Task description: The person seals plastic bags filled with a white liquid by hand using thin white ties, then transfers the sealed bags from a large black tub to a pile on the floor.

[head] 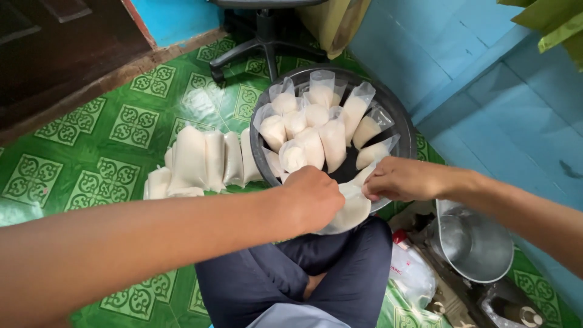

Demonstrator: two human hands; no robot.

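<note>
Now we hold one filled bag over our lap, just at the near rim of the basin. Our left hand is clamped around its body, and our right hand pinches its open top with fingers together. We judge the step to be closing the bag's neck. More bags stand inside the basin; finished ones lie left of the basin. Twisting the neck tight calls for a firm, steady grip so nothing spills.
</note>
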